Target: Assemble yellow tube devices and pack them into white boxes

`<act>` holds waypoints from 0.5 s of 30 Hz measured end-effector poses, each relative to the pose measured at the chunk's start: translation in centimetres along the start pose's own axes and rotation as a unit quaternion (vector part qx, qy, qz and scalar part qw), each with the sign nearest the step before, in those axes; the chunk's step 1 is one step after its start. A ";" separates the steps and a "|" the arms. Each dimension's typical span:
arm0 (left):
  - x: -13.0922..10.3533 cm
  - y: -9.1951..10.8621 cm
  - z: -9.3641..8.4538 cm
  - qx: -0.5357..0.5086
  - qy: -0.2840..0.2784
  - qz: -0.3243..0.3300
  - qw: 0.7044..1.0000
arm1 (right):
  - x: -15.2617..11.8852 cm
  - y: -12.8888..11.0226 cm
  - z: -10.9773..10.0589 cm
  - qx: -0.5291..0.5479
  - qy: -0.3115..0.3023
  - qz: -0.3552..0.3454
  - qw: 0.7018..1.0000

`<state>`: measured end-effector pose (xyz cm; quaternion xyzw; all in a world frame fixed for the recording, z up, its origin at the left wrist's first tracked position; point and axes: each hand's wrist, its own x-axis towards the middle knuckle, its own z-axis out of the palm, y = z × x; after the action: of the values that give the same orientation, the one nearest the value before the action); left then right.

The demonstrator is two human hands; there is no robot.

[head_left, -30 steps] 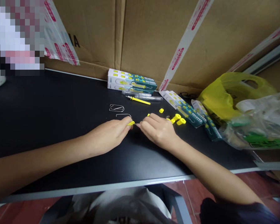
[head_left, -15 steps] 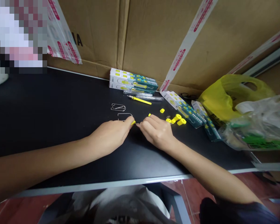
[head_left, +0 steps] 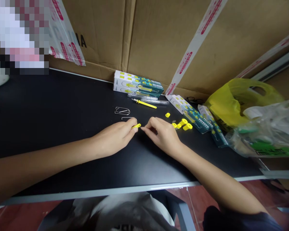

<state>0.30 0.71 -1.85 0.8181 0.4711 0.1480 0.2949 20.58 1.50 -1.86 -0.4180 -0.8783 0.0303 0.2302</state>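
My left hand (head_left: 121,133) pinches a small yellow piece (head_left: 136,125) between thumb and fingers, near the middle of the black table. Facing it, my right hand (head_left: 161,131) has thumb and forefinger pressed together on a thin metal part (head_left: 143,127), whose shape is mostly hidden. The two hands are close but apart. Beyond my left hand lie bent metal hooks (head_left: 122,111). A yellow rod with a metal tip (head_left: 145,103) rests beside clear tubes (head_left: 156,101). Several yellow caps (head_left: 183,122) and small springs (head_left: 174,121) lie right of my right hand.
Stacked printed boxes (head_left: 137,84) stand against a large cardboard box (head_left: 159,41). Two more printed boxes lie at the right, one of them here (head_left: 192,114), next to a yellow plastic bag (head_left: 226,99) and a clear bag (head_left: 272,128). The table's pale edge (head_left: 106,192) runs in front.
The yellow piece shows more in my left hand. My right hand's fingers have lifted and spread somewhat from the palm, with thumb and forefinger still together. The view has shifted slightly.
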 end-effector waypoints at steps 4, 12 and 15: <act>0.1 0.0 -0.3 -0.046 -0.026 0.018 0.998 | 0.3 0.6 -0.4 0.077 -0.032 -0.030 0.996; 0.0 0.3 -0.7 -0.033 -0.074 0.029 0.996 | 0.4 0.7 -0.8 0.165 -0.084 -0.029 0.982; 0.0 0.5 -1.0 -0.019 -0.088 0.025 0.996 | 0.4 0.7 -0.9 0.172 -0.090 -0.025 0.981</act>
<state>0.11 0.84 -0.81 0.8337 0.4194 0.0918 0.3473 21.27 2.19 -1.06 -0.3458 -0.8872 0.2128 0.2192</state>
